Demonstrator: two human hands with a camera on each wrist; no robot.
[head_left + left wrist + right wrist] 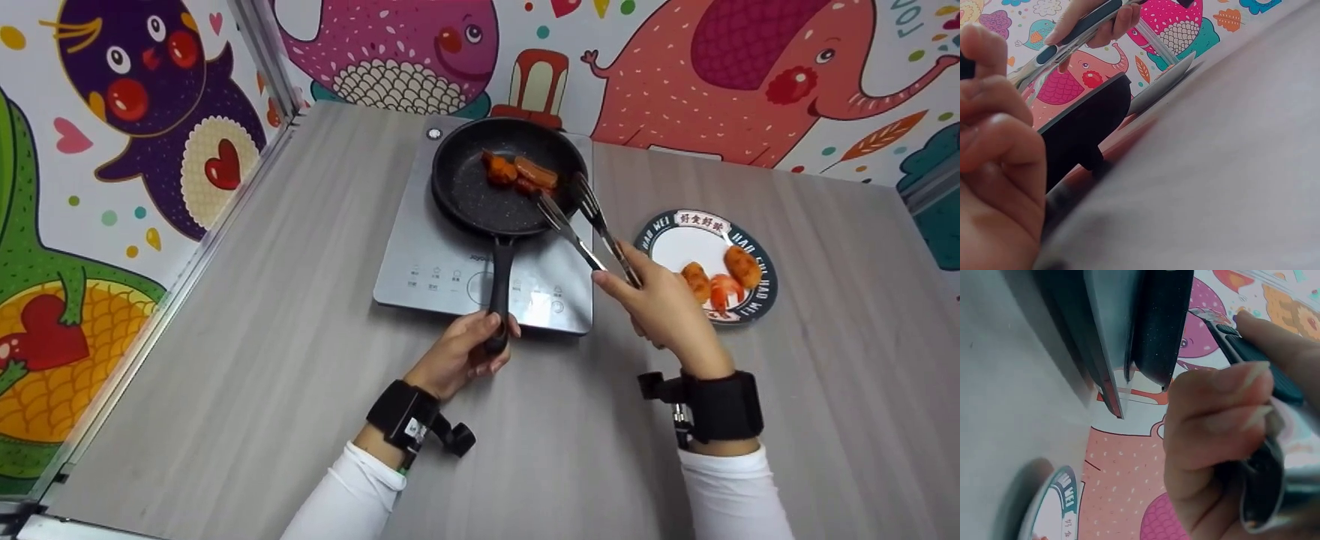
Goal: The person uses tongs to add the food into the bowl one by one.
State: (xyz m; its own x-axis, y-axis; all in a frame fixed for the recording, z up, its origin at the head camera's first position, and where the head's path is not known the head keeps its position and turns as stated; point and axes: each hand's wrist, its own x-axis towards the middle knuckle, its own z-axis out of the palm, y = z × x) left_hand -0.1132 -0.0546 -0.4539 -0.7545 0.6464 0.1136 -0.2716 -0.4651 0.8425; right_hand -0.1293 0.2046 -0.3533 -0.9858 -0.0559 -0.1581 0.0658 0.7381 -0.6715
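While the left hand (459,355) grips the frying pan (469,187) by its handle and the right hand (666,304) holds parted tongs (598,215), a loose pinch could let the food pieces (535,172) slip. Glossy, reddish-brown, they cluster near the pan's middle, left of the plate (667,244).

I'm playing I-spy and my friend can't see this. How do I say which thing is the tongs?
Find the flat silver induction cooktop, then the round black frying pan on it. Right of the pan's handle, the person's right hand holds the tongs, tips at the pan's right side. Unlike the single black handle, they have two long, shiny metal arms spread apart.
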